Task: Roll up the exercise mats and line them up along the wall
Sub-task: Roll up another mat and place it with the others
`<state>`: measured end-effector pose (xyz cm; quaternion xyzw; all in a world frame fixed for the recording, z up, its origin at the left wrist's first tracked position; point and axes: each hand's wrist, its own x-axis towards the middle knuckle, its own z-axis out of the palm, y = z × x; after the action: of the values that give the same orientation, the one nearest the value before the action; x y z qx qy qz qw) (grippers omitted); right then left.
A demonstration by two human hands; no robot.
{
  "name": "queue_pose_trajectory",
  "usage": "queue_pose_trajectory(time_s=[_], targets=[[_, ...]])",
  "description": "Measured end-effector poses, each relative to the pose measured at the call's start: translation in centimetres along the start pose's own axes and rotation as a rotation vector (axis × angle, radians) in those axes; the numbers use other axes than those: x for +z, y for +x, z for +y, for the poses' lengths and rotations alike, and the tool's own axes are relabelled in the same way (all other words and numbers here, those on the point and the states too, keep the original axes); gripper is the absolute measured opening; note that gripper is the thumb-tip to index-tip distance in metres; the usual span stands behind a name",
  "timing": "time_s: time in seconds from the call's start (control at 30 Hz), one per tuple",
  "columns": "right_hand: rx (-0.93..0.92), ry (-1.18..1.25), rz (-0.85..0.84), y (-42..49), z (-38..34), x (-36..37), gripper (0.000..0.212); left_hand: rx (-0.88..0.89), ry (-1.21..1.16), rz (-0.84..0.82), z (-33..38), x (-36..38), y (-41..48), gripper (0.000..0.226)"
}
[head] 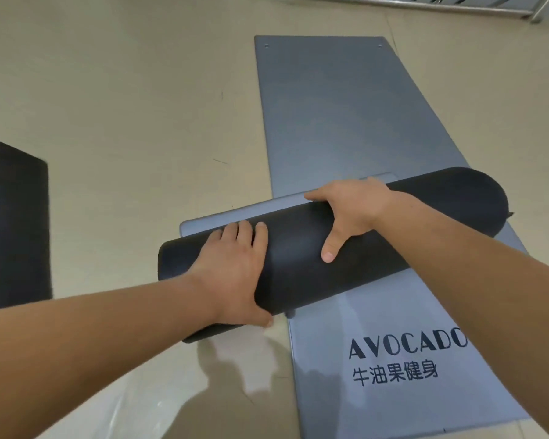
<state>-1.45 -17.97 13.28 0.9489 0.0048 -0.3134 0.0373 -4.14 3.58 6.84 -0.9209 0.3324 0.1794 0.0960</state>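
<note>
A thick mat roll (298,267), black on the outside, lies slantwise across a flat grey mat (346,115) printed "AVOCADO". A short grey flap (232,214) of the rolled mat still lies flat beyond the roll. My left hand (235,270) grips the roll near its left end, with the fingers over the top and the thumb wrapped under the near side. My right hand (352,207) holds the middle of the roll, its fingers hooked over the far side and the thumb spread down the near face.
Another dark mat (13,217) lies flat on the beige floor (124,106) at the left edge. A metal railing (457,1) runs along the top right. A shiny patch of floor shows near my left forearm.
</note>
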Motion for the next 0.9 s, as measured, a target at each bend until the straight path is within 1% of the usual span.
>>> queue_pose_trajectory(time_s=[0.03, 0.07, 0.13, 0.17, 0.2, 0.27, 0.3, 0.33, 0.4, 0.43, 0.53, 0.6, 0.67, 0.7, 0.8, 0.83, 0.9], targets=[[0.002, -0.012, 0.056, -0.2, -0.6, -0.1, 0.128, -0.01, 0.005, 0.005, -0.3, 0.6, 0.2, 0.142], [0.003, -0.032, 0.116, -0.5, -1.2, 0.0, 0.118, -0.019, -0.001, 0.013, -0.8, 0.9, 0.6, 0.145], [-0.013, -0.09, 0.195, -1.0, -2.3, 0.9, 0.093, -0.025, -0.03, 0.018, -1.6, 0.9, 1.7, 0.144], [-0.021, -0.123, 0.183, -1.2, -2.8, 1.7, 0.093, -0.018, -0.038, 0.008, -1.9, 0.6, 2.3, 0.141], [-0.02, -0.162, 0.149, -1.4, -3.2, 2.6, 0.106, -0.012, -0.048, -0.005, -2.3, 0.3, 2.9, 0.137], [0.016, -0.256, 0.11, -1.0, -4.0, 4.5, 0.142, -0.006, -0.09, -0.037, -3.2, -0.5, 3.7, 0.13], [0.035, -0.297, 0.132, -0.4, -4.1, 5.2, 0.151, -0.007, -0.115, -0.058, -3.7, -1.0, 4.0, 0.127], [0.042, -0.328, 0.171, 0.2, -4.1, 5.8, 0.154, -0.01, -0.145, -0.083, -4.2, -1.5, 4.4, 0.126], [0.014, -0.347, 0.244, 1.5, -3.6, 5.8, 0.153, -0.022, -0.191, -0.137, -4.9, -2.3, 5.1, 0.125], [-0.016, -0.348, 0.254, 2.1, -3.2, 5.4, 0.153, -0.032, -0.208, -0.162, -5.3, -2.6, 5.3, 0.124], [-0.087, -0.34, 0.233, 3.3, -2.2, 3.8, 0.153, -0.067, -0.234, -0.201, -5.6, -3.0, 5.6, 0.124], [-0.106, -0.346, 0.242, 3.6, -2.0, 3.5, 0.153, -0.109, -0.14, -0.147, -4.7, -2.8, 5.2, 0.125], [-0.118, -0.346, 0.247, 3.7, -1.7, 3.5, 0.152, -0.137, -0.005, -0.013, -3.4, -1.8, 4.4, 0.126], [-0.12, -0.339, 0.248, 3.7, -1.6, 3.6, 0.151, -0.143, 0.035, 0.025, -2.6, -1.1, 3.6, 0.129], [-0.092, -0.318, 0.273, 3.7, -1.8, 4.6, 0.152, -0.208, 0.095, -0.015, -0.6, 1.3, 1.9, 0.156], [-0.077, -0.31, 0.28, 3.6, -2.0, 5.1, 0.153, -0.223, 0.118, -0.021, -0.3, 2.1, 1.8, 0.161], [-0.062, -0.28, 0.305, 3.3, -2.6, 6.5, 0.154, -0.238, 0.133, -0.002, -0.2, 3.0, 2.4, 0.159]])
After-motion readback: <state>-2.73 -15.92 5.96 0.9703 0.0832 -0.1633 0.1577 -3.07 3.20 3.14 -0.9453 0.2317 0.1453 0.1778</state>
